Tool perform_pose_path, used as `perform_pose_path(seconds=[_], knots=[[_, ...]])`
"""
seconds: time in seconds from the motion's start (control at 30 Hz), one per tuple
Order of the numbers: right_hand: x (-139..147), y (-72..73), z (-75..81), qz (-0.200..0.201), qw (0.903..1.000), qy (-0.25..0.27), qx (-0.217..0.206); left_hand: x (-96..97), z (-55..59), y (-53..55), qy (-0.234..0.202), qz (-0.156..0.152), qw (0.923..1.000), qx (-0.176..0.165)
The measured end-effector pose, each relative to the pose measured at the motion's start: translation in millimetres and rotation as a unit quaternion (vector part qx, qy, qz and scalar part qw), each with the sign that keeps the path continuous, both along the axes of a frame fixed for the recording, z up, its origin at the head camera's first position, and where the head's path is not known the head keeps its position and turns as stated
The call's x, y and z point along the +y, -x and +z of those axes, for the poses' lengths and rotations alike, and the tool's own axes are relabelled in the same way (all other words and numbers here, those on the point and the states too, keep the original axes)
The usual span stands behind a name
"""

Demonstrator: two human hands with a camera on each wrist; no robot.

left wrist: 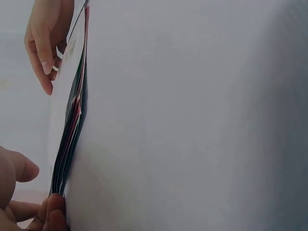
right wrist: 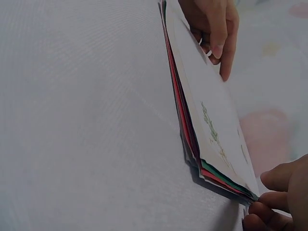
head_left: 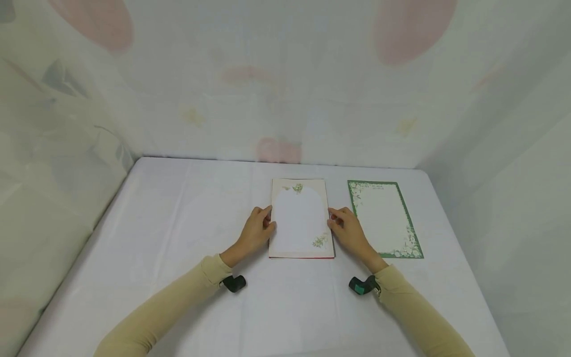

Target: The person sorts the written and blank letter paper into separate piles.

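A stack of paper sheets (head_left: 300, 218) lies in the middle of the table, its cream top sheet printed with a white arch and green sprigs. My left hand (head_left: 256, 231) holds the stack's left edge, and my right hand (head_left: 349, 231) holds its right edge. In the left wrist view, curled fingers (left wrist: 55, 211) touch the layered edge while the thumb is raised. Fingers of my right hand (right wrist: 279, 202) meet the stack's near corner in the right wrist view, where red, green and dark sheets (right wrist: 211, 173) show beneath the top one.
A single green-bordered sheet (head_left: 383, 218) with white flowers lies to the right, partly behind my right hand. White cloth covers the table (head_left: 200, 198). Patterned fabric (head_left: 267, 99) hangs along the back and both sides.
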State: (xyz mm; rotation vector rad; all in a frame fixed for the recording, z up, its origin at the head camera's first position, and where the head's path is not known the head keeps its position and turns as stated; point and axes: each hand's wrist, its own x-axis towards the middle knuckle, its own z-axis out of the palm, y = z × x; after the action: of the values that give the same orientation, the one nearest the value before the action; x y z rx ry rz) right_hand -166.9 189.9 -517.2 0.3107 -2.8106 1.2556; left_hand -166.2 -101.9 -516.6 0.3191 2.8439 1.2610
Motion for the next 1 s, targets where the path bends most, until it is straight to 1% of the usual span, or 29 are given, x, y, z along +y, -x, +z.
perform_pose_path(seconds=[0.13, 0.33, 0.5, 0.8, 1.0], knots=[[-0.8, -0.9, 0.1, -0.001, 1.0000, 0.007, 0.004, 0.1, 0.1, -0.4, -0.002, -0.002, 1.0000, -0.001], [-2.0, -1.2, -1.0, -0.005, 0.9996, 0.026, 0.009, -0.4, 4.4, -1.6, -0.010, 0.001, 0.9999, -0.001], [-2.9, -1.2, -2.6, -0.010, 0.9992, 0.038, 0.014, -1.1, 6.6, -2.0, -0.008, -0.002, 1.0000, -0.001], [-6.6, -1.1, -4.1, -0.028, 0.9970, 0.059, 0.042, -2.4, 8.1, -3.0, -0.020, -0.004, 0.9997, -0.013], [-8.0, -2.1, -4.4, -0.037, 0.9960, 0.070, 0.041, -3.5, 6.7, -3.2, -0.022, -0.003, 0.9997, -0.010]])
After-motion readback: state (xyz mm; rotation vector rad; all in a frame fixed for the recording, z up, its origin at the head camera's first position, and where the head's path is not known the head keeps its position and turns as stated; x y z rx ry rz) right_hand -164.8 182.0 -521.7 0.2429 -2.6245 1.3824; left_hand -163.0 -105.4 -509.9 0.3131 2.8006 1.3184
